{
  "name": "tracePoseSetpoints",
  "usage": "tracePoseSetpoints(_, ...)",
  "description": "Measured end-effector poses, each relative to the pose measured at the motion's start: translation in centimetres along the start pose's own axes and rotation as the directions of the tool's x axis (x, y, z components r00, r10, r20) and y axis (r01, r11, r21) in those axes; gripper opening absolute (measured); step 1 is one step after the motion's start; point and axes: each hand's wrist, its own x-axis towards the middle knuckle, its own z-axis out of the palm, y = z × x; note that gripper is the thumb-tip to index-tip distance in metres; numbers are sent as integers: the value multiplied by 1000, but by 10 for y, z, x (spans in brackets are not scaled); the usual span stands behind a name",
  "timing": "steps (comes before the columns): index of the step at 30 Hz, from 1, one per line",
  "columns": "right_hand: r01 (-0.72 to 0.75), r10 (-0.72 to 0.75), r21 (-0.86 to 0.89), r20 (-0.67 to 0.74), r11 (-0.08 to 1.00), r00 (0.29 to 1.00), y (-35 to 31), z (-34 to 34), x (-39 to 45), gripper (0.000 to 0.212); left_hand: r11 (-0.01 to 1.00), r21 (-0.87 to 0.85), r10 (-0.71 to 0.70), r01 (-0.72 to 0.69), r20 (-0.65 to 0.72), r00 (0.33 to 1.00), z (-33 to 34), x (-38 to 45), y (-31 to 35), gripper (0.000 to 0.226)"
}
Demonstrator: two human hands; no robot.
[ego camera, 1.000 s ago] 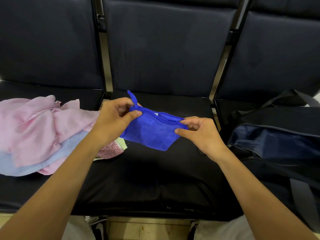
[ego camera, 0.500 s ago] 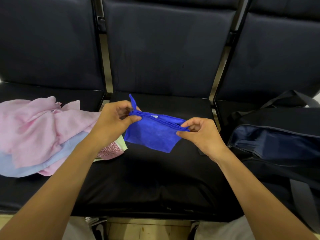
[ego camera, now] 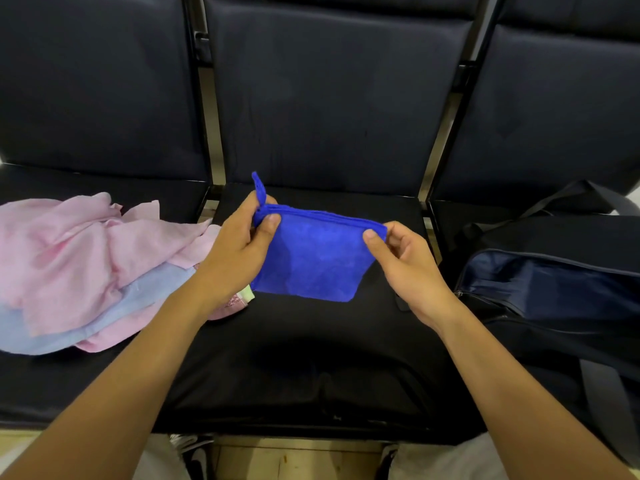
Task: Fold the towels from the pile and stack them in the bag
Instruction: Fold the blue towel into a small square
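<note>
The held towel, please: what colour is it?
Bright blue towel, seen in the head view.

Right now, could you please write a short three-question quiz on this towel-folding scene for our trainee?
1. True or false: both hands pinch the blue towel.
2. Which lies to the person's right: A) the pile of pink towels or B) the open navy bag?
3. Fill in: the towel hangs above the black ____.

Key: 1 true, the left hand and right hand each hold a top corner. 2 B. 3 seat.
</note>
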Motion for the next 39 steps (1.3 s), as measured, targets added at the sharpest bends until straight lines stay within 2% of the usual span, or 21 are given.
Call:
tracePoseSetpoints(3, 28, -24, 55, -65, 998, 998, -2, 6, -2, 20, 999, -29, 34, -36, -77, 996, 12, -3, 4, 6)
tracePoseSetpoints(5, 76, -72, 26, -142, 997, 987, -2, 12, -3, 20, 997, -83, -2, -9, -134, 991, 20, -3, 2, 6)
tracePoseSetpoints(8, 121, -122, -19, -211, 992, 970, -1, 18, -4, 18, 983, -161, -116, 84, -197, 974, 26, -1, 3, 12)
tracePoseSetpoints(10, 95, -95, -11, -223, 995, 970, -1, 19, -3, 16, 955, -203, -258, 216, -205, 944, 27, 0, 2, 17)
tracePoseSetpoints(11, 61, -59, 2, -224, 998, 973, -2, 18, -3, 17, 916, -247, -365, 316, -189, 912, 26, 1, 2, 19)
tracePoseSetpoints(13, -59, 72, 70, -210, 996, 975, 0, 17, -1, 18, 775, -378, -576, 506, -94, 812, 25, 3, -1, 23)
tracePoseSetpoints(15, -243, 277, 212, -150, 947, 949, 2, 14, 1, 16, 628, -490, -685, 604, 18, 728, 23, 5, -1, 29)
tracePoseSetpoints(16, -327, 369, 279, -113, 903, 923, 2, 13, 3, 16, 572, -538, -700, 619, 72, 710, 23, 5, -1, 31)
tracePoseSetpoints(19, -462, 523, 421, -35, 781, 851, 1, 8, 5, 23, 505, -605, -661, 615, 187, 727, 23, 6, 2, 34)
tracePoseSetpoints(21, -492, 550, 479, 22, 727, 835, -1, 5, 6, 27, 485, -624, -624, 613, 245, 742, 21, 6, 1, 36)
tracePoseSetpoints(23, -499, 543, 486, 58, 717, 838, -1, 2, 5, 25, 485, -596, -598, 640, 309, 740, 18, 6, 0, 34)
tracePoseSetpoints(26, -445, 506, 448, -19, 775, 862, 2, 3, 5, 25, 565, -474, -564, 676, 377, 735, 16, 5, -1, 25)
tracePoseSetpoints(28, -379, 449, 368, -126, 849, 884, 5, 2, 6, 32, 624, -410, -560, 665, 360, 747, 15, 4, -1, 22)
tracePoseSetpoints(30, -318, 366, 245, -189, 916, 911, 5, 1, 5, 28, 682, -344, -568, 646, 307, 764, 16, 3, -3, 20)
tracePoseSetpoints(33, -234, 253, 129, -164, 964, 953, 3, -2, 2, 16, 710, -318, -579, 628, 244, 778, 15, 5, -6, 19)
tracePoseSetpoints(37, -192, 211, 154, -119, 969, 970, 1, -6, 2, 21, 703, -365, -543, 610, 279, 792, 13, 8, -7, 27)
tracePoseSetpoints(39, -181, 190, 167, -41, 969, 981, 3, -12, 3, 38, 696, -383, -504, 608, 342, 793, 10, 9, -8, 42)
